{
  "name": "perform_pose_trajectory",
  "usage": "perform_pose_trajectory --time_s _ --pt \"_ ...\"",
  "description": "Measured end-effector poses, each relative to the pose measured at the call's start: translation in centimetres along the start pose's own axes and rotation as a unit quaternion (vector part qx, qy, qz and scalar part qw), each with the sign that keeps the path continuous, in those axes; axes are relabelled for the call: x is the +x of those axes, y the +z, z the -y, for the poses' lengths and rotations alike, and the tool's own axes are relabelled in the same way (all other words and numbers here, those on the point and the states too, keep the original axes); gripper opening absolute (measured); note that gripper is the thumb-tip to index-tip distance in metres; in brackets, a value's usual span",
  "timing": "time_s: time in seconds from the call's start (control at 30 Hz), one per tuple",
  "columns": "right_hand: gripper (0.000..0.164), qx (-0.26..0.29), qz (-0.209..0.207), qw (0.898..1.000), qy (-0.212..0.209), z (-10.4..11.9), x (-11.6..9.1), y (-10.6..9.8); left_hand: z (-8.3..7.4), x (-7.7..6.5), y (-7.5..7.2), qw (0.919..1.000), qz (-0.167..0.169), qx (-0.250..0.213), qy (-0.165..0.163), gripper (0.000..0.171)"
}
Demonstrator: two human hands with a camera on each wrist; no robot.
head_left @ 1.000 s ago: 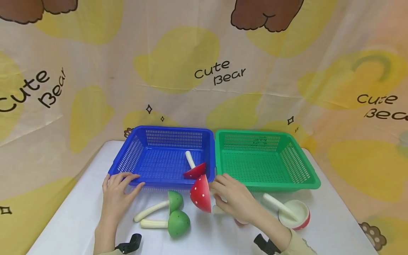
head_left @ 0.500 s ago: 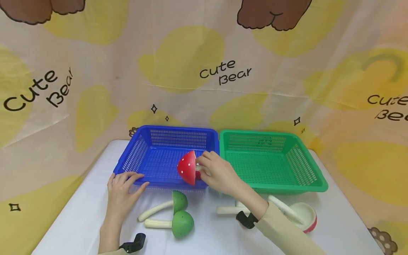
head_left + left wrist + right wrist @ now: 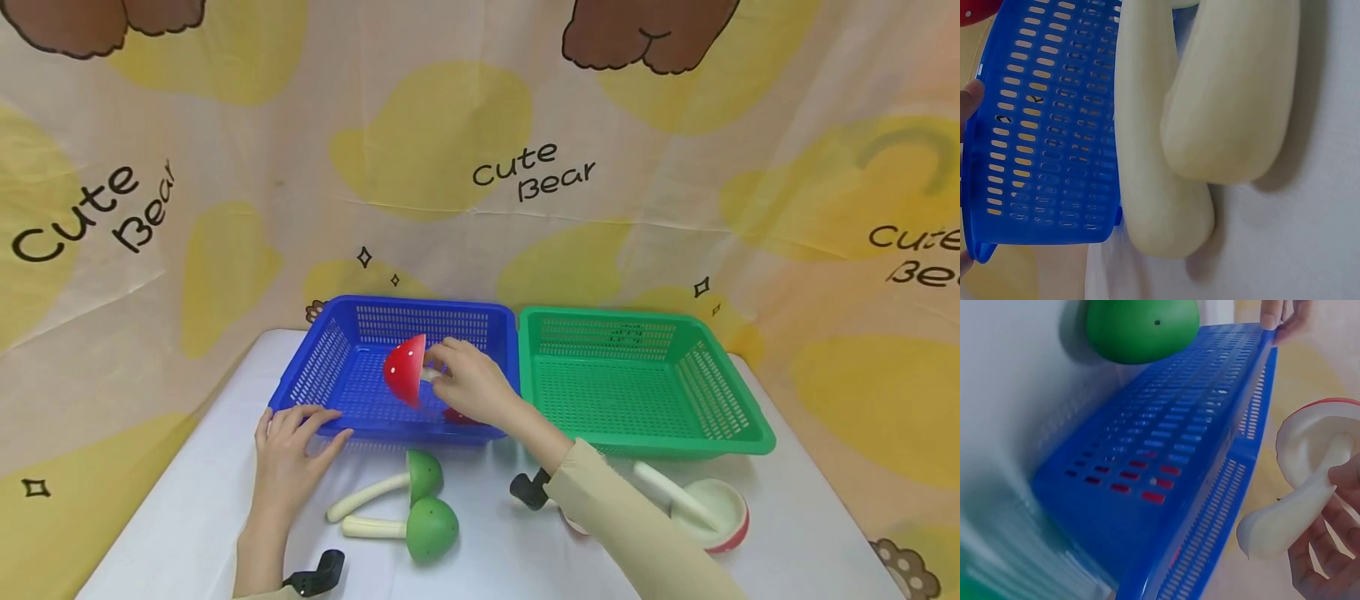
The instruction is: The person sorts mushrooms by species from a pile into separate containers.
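Observation:
My right hand (image 3: 474, 382) pinches the pale stem of a toy mushroom (image 3: 406, 372) with a white-dotted red cap, above the blue basket (image 3: 420, 434). The right wrist view shows the stem (image 3: 1291, 522) between thumb and fingers. Below it, another red-capped toy mushroom (image 3: 459, 416) lies inside, partly hidden by the hand. My left hand (image 3: 287, 454) grips the basket's front-left rim, thumb in front and fingers over the edge. Near it on the table lie two green toy mushrooms, one behind (image 3: 425, 472) and one in front (image 3: 432, 531); their stems (image 3: 1232, 94) loom in the left wrist view.
A green basket (image 3: 652, 447) with bare mesh floor stands against the blue one's right side. In front of it lies a red toy mushroom (image 3: 708, 515), underside up. Something pale (image 3: 573, 523) shows beneath the right sleeve. A printed cloth (image 3: 420, 150) hangs behind the table.
My right hand has carried the red mushroom from in front of the blue basket up and leftward over it. The left hand has stayed on the rim. The head view has shifted slightly.

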State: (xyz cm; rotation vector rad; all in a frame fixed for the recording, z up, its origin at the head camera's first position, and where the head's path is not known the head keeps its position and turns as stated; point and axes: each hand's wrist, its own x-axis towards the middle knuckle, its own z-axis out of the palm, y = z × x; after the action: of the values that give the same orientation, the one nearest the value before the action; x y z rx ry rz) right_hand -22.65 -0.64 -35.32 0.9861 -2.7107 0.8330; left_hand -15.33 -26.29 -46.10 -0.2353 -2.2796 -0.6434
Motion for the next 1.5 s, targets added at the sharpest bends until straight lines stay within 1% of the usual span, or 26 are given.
perform_pose_trajectory --time_s 0.1,0.27,0.4,0.5,0.7,0.83,1.03,1.23,1.5 --pt "0.026 0.019 0.022 0.999 0.022 0.3 0.9 0.7 0.0 0.0 -0.1 1.0000 -0.001 0.001 0.002 0.031" --pt "0.024 0.039 0.045 0.997 0.043 0.3 2.2 1.9 0.1 0.1 -0.3 1.0000 -0.003 0.003 0.001 0.031" --pt "0.023 0.052 0.055 0.995 0.063 0.2 2.8 2.9 0.1 0.2 -0.3 1.0000 -0.002 0.005 0.000 0.031" --pt "0.023 0.058 0.055 0.994 0.073 0.0 3.0 3.6 0.1 0.2 -0.4 1.0000 -0.002 0.008 0.000 0.031" --pt "0.022 0.037 0.065 0.994 0.077 -0.1 3.5 5.1 0.3 0.2 -0.4 0.9999 0.000 0.014 0.000 0.031" --pt "0.023 0.027 0.081 0.993 0.075 -0.1 3.6 6.1 0.4 0.1 -0.4 0.9999 -0.003 0.014 0.002 0.032" --pt "0.026 0.019 0.105 0.991 0.083 -0.3 3.7 7.3 0.2 0.1 -0.4 0.9999 -0.008 0.013 0.005 0.031" --pt "0.025 0.036 0.117 0.989 0.086 -1.0 3.4 7.9 0.1 0.0 -0.2 0.9998 -0.011 0.011 0.011 0.031" --pt "0.026 0.024 0.129 0.988 0.080 -1.5 3.1 8.1 0.0 0.0 0.1 0.9999 -0.004 0.014 0.005 0.031"
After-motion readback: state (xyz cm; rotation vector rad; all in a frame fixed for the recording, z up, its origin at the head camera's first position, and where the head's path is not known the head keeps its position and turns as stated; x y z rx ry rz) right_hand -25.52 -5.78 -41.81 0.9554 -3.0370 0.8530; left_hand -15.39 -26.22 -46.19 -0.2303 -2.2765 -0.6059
